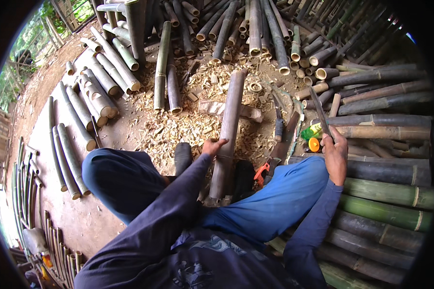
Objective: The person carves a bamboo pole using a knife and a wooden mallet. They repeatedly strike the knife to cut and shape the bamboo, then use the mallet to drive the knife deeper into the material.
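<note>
Bamboo pole (232, 106), hands (213, 146) (336, 156) on it and blade (319, 111), printed dark shirt (246, 272)

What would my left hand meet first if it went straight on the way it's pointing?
Your left hand would meet the dark bamboo tube it's touching. Past that, the rough wooden block seems next, though depth is hard to judge.
</note>
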A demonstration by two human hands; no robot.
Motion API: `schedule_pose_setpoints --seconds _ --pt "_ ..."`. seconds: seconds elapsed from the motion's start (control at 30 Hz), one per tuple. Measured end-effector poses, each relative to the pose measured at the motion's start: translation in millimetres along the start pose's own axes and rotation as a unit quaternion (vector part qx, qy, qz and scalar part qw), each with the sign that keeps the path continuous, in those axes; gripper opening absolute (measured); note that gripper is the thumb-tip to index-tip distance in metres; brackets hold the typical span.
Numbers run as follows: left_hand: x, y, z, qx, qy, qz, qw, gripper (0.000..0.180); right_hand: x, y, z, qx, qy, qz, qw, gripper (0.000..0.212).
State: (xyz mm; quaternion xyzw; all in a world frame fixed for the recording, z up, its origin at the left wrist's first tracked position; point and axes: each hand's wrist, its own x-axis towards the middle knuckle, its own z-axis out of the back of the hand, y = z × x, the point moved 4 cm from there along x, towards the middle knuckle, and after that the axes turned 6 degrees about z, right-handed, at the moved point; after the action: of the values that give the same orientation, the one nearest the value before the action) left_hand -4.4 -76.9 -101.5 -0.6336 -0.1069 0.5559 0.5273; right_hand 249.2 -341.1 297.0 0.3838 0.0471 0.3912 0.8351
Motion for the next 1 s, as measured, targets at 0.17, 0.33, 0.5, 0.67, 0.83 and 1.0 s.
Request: schedule_pose_setpoints --seconds 0.17,0.33,0.5,0.67,0.83,1.0 --pt "12.9 -52.4 -35.0 0.078 0.129 0.003 0.989 0.090 1.5 -27.6 4.4 -0.014 -0.002 -0.019 1.000 0.036" --pt "5.2 -57.8 -57.6 0.240 -0.028 -0.047 0.969 0.110 -2.5 -13.6 12.7 0.048 0.024 -0.098 0.994 0.029" --pt "33.8 -53.5 -46.6 0.060 0.136 0.027 0.988 0.111 -0.5 -13.6 4.4 0.038 0.023 -0.107 0.993 0.028" --pt "23.9 -64.3 -60.5 0.169 0.040 -0.037 0.984 0.099 4.9 -6.4 -3.0 0.049 0.037 -0.106 0.992 0.030" --pt "34.7 -47.3 -48.9 0.044 0.111 -0.024 0.993 0.087 6.3 -0.3 -5.8 0.060 0.041 -0.090 0.993 0.029" --pt "32.0 -33.4 -51.2 -0.048 0.180 -0.015 0.982 0.082 3.9 -11.0 -5.1 0.059 0.023 -0.094 0.994 0.029"
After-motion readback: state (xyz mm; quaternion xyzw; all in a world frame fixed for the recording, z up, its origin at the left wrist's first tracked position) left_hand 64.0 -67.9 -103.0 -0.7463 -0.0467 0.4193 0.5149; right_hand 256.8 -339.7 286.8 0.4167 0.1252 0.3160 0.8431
